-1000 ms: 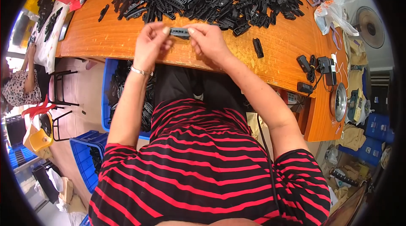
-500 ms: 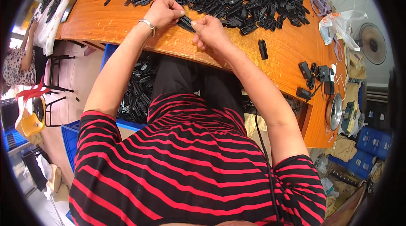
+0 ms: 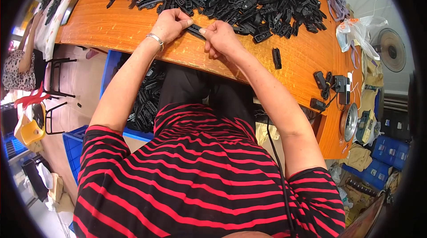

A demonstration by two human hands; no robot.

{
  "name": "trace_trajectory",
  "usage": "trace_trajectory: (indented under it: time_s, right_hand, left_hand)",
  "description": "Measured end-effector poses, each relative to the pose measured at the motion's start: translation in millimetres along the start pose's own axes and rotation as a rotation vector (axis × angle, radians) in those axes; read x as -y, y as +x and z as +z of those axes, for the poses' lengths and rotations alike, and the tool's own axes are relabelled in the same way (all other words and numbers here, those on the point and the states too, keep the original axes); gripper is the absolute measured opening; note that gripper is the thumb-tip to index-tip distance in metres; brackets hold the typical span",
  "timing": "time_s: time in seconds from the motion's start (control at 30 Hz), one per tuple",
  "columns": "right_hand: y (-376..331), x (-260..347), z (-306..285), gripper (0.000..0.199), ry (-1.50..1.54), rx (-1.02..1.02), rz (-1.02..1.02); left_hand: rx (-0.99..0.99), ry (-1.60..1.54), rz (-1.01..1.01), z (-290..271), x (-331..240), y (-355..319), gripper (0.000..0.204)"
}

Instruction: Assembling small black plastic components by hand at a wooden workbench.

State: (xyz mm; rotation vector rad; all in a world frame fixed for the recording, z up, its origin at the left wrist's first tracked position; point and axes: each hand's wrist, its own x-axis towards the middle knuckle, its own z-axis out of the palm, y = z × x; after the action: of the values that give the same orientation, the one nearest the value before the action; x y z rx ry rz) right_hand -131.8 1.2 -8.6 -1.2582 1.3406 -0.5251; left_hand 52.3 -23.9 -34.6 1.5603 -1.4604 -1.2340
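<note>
The thumb and fingertips of the left hand point(image 3: 170, 28) pinch one end of a narrow black plastic part point(image 3: 195, 31); those of the right hand point(image 3: 223, 40) grip its other end. The part spans the gap between them, just above the near edge of the wooden table point(image 3: 102, 24). With both hands on it, this piece seems unfinished; any change made to it is too small to tell. Just beyond lies a big heap of similar black parts point(image 3: 249, 0); a single black part point(image 3: 276, 58) lies apart, to the right. Below the table edge, a blue crate point(image 3: 108, 71) holds many more. Which parts are already handled, and which remain, I cannot tell.
</note>
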Motion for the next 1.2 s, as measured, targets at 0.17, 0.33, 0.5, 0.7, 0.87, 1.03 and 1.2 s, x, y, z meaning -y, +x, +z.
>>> trace_trajectory:
  time_s: [0.17, 0.33, 0.5, 0.7, 0.87, 1.03, 1.2]
  right_hand:
    - [6, 4, -3, 0.021, -0.025, 0.004, 0.03]
    - [2, 7, 2, 0.023, -0.195, -0.086, -0.044]
    - [-9, -22, -4, 0.022, -0.11, 0.113, -0.17]
    - [-31, -28, -61, 0.018, -0.897, -0.548, -0.62]
    - [-16, -40, -70, 0.02, -1.077, -0.501, -0.583]
    - [-23, -22, -33, 0.017, -0.964, -0.405, -0.673]
    - [-2, -22, 8, 0.015, -0.931, -0.222, -0.671]
  left_hand:
    - [-0.026, 0.104, -0.012, 2, -5, 3, 0.017]
    - [-0.166, 0.344, 0.232, 9, 1, -3, 0.018]
    - [0.023, 0.011, -0.025, -14, 6, -55, 0.014]
    - [-0.296, 0.383, 0.105, -116, 52, -154, 0.014]
    - [-0.472, 0.301, 0.208, -94, 29, -124, 0.02]
    - [-0.639, 0.502, 0.321, -53, 17, -57, 0.027]
    - [-0.594, 0.639, 0.189, -45, 21, -19, 0.024]
